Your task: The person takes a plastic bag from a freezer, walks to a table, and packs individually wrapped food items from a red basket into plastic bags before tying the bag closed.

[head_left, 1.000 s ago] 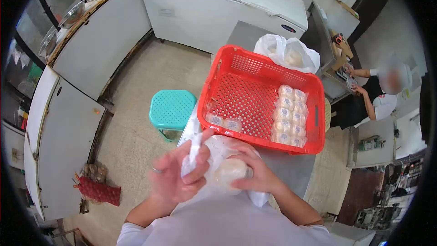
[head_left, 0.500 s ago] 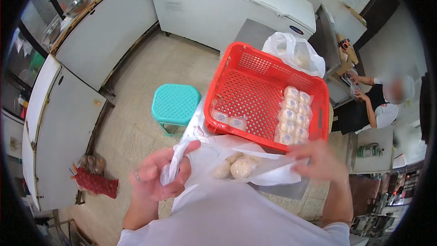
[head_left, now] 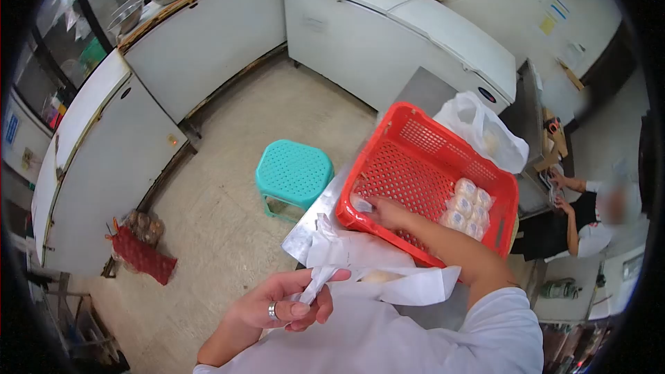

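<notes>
My left hand (head_left: 294, 301), with a ring on one finger, pinches the twisted handle of a white plastic bag (head_left: 339, 246). The bag's mouth gapes in front of my shirt, and part of a pale round bun (head_left: 379, 276) shows inside. My right arm crosses over the bag into a red plastic crate (head_left: 415, 112). My right hand (head_left: 389, 213) is at the crate's near left corner, against a small clear-wrapped pack (head_left: 359, 202); its fingertips are mostly hidden. Further right in the crate lie labelled packs of round pale buns (head_left: 469, 208).
Behind the crate a second white plastic bag (head_left: 478, 128) stands on the metal table (head_left: 426, 90). A turquoise stool (head_left: 294, 173) is left of the table. A white chest freezer (head_left: 374, 41) lines the back. At right, another person (head_left: 582, 211) handles something at a counter.
My right hand has let go of the bag's right side and reached left into the crate. My left hand keeps its hold on the handle. The view has shifted, moving the scene rightward and down.
</notes>
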The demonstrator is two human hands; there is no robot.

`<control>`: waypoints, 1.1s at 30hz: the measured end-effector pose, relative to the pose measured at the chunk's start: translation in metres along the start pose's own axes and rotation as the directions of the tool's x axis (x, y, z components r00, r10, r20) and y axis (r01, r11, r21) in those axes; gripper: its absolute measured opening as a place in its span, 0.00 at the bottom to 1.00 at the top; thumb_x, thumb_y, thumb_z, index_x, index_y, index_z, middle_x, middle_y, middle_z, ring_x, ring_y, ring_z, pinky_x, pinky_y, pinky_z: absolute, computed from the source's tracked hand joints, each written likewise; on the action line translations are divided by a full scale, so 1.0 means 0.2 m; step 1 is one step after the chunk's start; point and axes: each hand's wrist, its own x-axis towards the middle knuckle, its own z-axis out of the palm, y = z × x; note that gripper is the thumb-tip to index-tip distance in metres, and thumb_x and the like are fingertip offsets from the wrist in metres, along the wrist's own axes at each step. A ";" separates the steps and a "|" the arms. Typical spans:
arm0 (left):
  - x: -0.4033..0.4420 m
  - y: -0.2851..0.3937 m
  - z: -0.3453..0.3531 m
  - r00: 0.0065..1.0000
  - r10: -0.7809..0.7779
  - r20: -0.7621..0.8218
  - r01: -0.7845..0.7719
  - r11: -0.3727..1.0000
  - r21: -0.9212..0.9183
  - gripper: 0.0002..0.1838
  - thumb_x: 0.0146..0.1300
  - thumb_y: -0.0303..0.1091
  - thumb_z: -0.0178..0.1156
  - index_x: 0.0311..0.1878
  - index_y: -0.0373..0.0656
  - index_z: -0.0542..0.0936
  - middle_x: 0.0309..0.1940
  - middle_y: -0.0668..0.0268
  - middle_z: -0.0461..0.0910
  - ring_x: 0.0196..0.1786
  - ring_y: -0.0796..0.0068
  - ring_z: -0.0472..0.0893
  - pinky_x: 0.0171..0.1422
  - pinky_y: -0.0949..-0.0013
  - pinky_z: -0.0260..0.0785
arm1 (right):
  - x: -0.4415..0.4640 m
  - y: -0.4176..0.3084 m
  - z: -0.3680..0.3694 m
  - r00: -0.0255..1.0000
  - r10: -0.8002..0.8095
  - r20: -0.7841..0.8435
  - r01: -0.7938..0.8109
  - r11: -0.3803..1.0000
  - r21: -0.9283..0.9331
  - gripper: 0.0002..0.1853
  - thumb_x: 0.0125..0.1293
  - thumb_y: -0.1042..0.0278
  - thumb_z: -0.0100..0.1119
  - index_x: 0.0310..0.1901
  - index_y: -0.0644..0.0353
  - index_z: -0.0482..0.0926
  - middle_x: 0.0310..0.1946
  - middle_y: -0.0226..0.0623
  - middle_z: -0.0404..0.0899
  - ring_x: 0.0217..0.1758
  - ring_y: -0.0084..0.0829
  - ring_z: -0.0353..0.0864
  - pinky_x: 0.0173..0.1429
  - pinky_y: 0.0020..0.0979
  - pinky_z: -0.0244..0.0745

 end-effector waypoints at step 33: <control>0.07 -0.07 -0.02 0.995 0.041 -0.095 -0.047 0.997 -0.066 0.46 0.68 0.50 0.65 0.81 0.38 0.57 0.39 0.64 0.76 0.27 0.84 0.68 0.27 0.79 0.60 | -0.17 0.36 -0.15 0.972 -0.029 -0.232 0.133 0.884 0.449 0.44 0.52 0.71 0.75 0.73 0.54 0.66 0.64 0.42 0.75 0.68 0.41 0.75 0.71 0.40 0.71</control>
